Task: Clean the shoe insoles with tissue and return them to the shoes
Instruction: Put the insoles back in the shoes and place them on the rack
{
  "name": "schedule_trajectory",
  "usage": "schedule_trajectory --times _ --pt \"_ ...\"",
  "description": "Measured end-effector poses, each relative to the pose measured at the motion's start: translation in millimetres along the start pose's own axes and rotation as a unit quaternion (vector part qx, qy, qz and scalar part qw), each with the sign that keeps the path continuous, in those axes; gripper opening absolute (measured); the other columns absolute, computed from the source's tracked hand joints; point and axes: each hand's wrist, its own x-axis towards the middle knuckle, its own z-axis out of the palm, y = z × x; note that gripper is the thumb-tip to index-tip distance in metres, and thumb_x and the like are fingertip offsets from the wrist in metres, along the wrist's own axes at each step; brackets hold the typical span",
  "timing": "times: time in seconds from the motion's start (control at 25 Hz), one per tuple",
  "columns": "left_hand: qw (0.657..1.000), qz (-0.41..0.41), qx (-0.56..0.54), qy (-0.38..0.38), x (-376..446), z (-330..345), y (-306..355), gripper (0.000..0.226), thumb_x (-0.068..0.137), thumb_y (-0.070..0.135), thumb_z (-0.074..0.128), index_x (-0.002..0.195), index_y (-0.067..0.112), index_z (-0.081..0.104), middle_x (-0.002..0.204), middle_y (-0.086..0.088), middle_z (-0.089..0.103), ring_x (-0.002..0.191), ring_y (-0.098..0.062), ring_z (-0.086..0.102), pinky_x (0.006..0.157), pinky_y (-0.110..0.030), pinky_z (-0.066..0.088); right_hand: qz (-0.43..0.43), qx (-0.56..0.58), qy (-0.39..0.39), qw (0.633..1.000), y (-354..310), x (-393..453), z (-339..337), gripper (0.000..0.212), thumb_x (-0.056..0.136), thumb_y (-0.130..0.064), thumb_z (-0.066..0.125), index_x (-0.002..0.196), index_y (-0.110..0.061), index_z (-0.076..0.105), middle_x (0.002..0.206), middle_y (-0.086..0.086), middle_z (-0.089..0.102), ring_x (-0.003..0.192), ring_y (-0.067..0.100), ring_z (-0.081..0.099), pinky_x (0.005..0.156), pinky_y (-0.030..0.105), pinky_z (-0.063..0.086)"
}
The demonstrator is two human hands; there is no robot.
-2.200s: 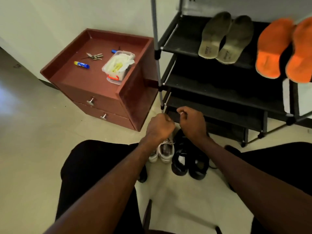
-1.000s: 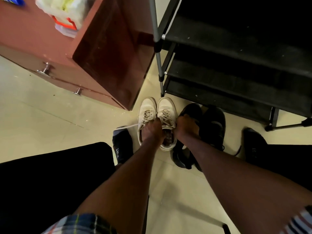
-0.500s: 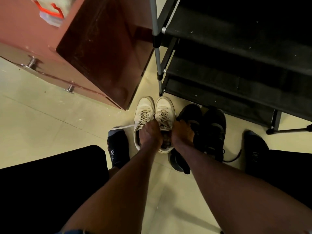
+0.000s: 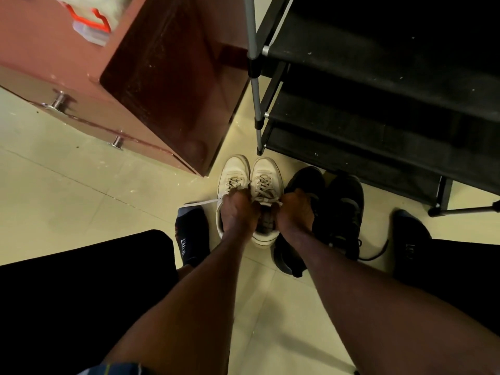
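both hands (image 4: 266, 212) gripping, apparently, white sneaker (image 4: 266, 185)

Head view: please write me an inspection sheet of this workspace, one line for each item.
Surface: pale tiled floor, small specks on it.
Job's things: white sneakers side by side on the floor; insoles not clearly seen; tissue box on the red cabinet.
Clutter: black shoes beside the white pair.
Grips: left hand and right hand both at the right white sneaker's opening, fingers curled.
Cables: nothing seen.
Surroundings: black shoe rack behind; person's socked feet.
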Motion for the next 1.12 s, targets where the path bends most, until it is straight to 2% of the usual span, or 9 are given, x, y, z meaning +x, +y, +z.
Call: schedule_trajectory --times 0.12,0.2,0.28,0.44,0.52,0.6,0.72,0.88,1.12 --pt "0.999 0.009 -0.039 -0.005 -5.6 -11.6 1.0 0.026 0.090 0.042 0.058 0.099 0.021 0.071 0.089 0.000 0.070 0.080 -0.024 0.066 0.067 -0.035 0.056 -0.004 0.079 0.006 0.997 -3.4 -8.3 -9.5 0.020 0.094 -0.030 0.065 0.105 -0.015 0.073 0.111 0.010 0.070 0.099 0.031 0.069 0.070 0.035 0.052" --pt "0.999 0.020 -0.048 0.004 -19.4 -29.0 10.7 0.016 0.097 0.033 0.061 0.104 0.021 0.070 0.091 0.001 0.070 0.080 -0.021 0.063 0.066 -0.031 0.046 -0.022 0.106 0.006 0.994 -7.3 -18.3 -28.9 0.021 0.093 -0.028 0.065 0.107 -0.015 0.073 0.104 0.013 0.075 0.097 0.034 0.071 0.075 0.038 0.058" --pt "0.998 0.043 -0.049 0.020 -36.4 -51.0 24.0 0.014 0.101 0.028 0.062 0.109 0.018 0.070 0.094 0.000 0.072 0.080 -0.019 0.061 0.068 -0.029 0.041 -0.041 0.107 0.011 0.993 -10.0 -30.7 -58.4 0.023 0.090 -0.026 0.065 0.107 -0.014 0.074 0.103 0.014 0.075 0.097 0.035 0.071 0.076 0.033 0.054" --pt "0.989 0.140 -0.048 0.032 -84.7 -115.0 59.1 0.015 0.100 0.033 0.061 0.103 0.021 0.069 0.094 0.001 0.074 0.082 -0.023 0.067 0.070 -0.034 0.050 -0.124 0.120 0.063 0.983 -9.1 -75.4 -137.2 0.015 0.086 -0.024 0.065 0.089 -0.010 0.072 0.089 0.015 0.074 0.087 0.035 0.070 0.070 0.032 0.048" --pt "0.977 0.197 -0.053 0.063 -113.2 -145.3 78.1 0.016 0.097 0.034 0.062 0.098 0.019 0.068 0.090 -0.002 0.074 0.082 -0.026 0.070 0.070 -0.038 0.053 -0.161 0.128 0.085 0.975 -8.7 -105.1 -177.7 0.022 0.082 -0.031 0.058 0.078 -0.011 0.067 0.077 0.012 0.070 0.077 0.033 0.067 0.064 0.034 0.046" --pt "0.961 0.240 -0.081 0.106 -147.7 -175.2 98.0 0.015 0.095 0.031 0.066 0.096 0.016 0.069 0.089 -0.002 0.074 0.079 -0.025 0.069 0.068 -0.035 0.050 -0.192 0.148 0.128 0.962 -8.9 -139.4 -218.6 0.026 0.078 -0.034 0.055 0.070 -0.010 0.060 0.067 0.008 0.063 0.067 0.032 0.062 0.057 0.035 0.040" --pt "0.930 0.313 -0.113 0.159 -192.6 -208.0 121.5 0.015 0.092 0.031 0.069 0.096 0.017 0.071 0.085 0.003 0.073 0.074 -0.018 0.067 0.065 -0.032 0.050 -0.233 0.175 0.203 0.935 -3.1 -189.6 -269.9 0.024 0.079 -0.031 0.061 0.065 -0.013 0.055 0.062 0.001 0.056 0.059 0.025 0.056 0.055 0.037 0.044" --pt "0.894 0.383 -0.132 0.191 -226.8 -231.9 140.2 0.020 0.090 0.037 0.066 0.090 0.017 0.067 0.078 0.006 0.066 0.066 -0.014 0.062 0.060 -0.033 0.048 -0.247 0.184 0.266 0.913 8.2 -232.4 -310.6 0.022 0.083 -0.023 0.070 0.065 -0.016 0.058 0.061 -0.005 0.055 0.056 0.014 0.054 0.054 0.032 0.043" --pt "0.887 0.419 -0.101 0.168 -241.0 -239.1 148.9 0.025 0.093 0.041 0.059 0.092 0.017 0.067 0.080 0.006 0.066 0.069 -0.014 0.063 0.065 -0.044 0.053 -0.248 0.173 0.279 0.911 17.8 -247.8 -320.1 0.026 0.085 -0.023 0.070 0.064 -0.017 0.056 0.059 -0.005 0.054 0.055 0.012 0.054 0.054 0.035 0.046"
